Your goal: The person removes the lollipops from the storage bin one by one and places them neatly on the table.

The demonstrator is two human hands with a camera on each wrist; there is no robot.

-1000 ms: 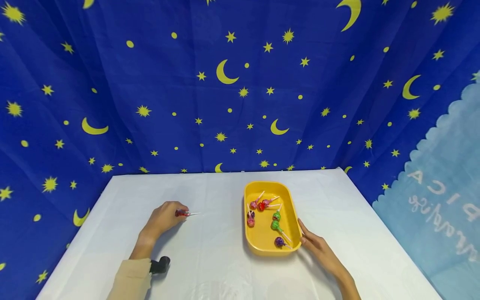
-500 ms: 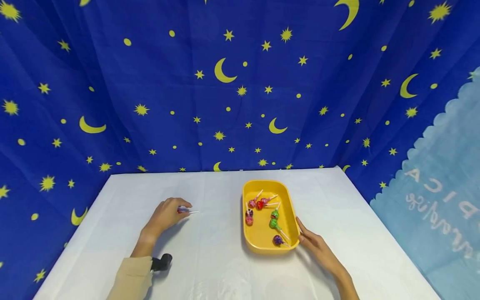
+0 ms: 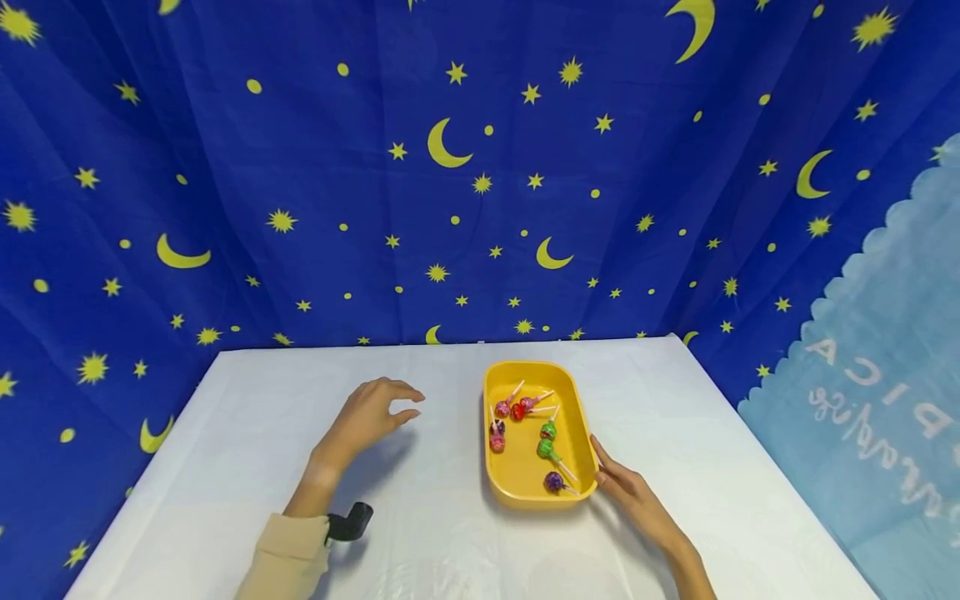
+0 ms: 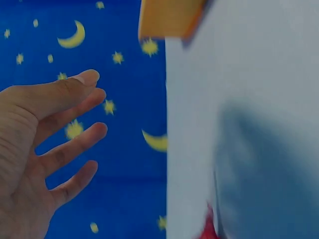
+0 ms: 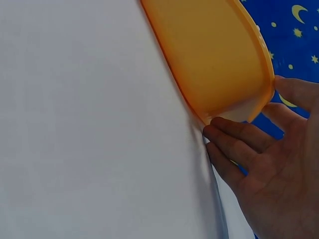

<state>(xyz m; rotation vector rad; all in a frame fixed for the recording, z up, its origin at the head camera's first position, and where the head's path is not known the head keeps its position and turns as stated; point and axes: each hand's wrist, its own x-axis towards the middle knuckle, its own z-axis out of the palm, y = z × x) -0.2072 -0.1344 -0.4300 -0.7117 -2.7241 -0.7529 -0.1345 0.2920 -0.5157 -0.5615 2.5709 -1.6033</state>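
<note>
My left hand [image 3: 375, 417] is raised over the left part of the white table, fingers spread apart with nothing between them. At the bottom of the left wrist view, a red-wrapped lollipop [image 4: 209, 230] with its stick lies on the table, partly cut off. In the head view that lollipop is hidden. A yellow tray [image 3: 517, 500] sits right of centre, holding several lollipops: pink ones, a red one [image 3: 518, 412], green ones [image 3: 546, 448] and a purple one [image 3: 553, 481]. Against the tray's right side rests my right hand [image 3: 637, 500], its fingers nearly straight and touching the wall and rim.
White sheeting covers the table [image 3: 435, 533]. Behind it hangs a blue cloth [image 3: 360, 175] with yellow moons and stars. A light-blue cloth [image 3: 900, 333] with lettering hangs at the right. A black wrist device [image 3: 350, 522] sticks out from the left sleeve.
My left hand has let go of the red lollipop, spread its fingers and moved slightly right and up. The right hand stays at the tray, which has not moved on the table.
</note>
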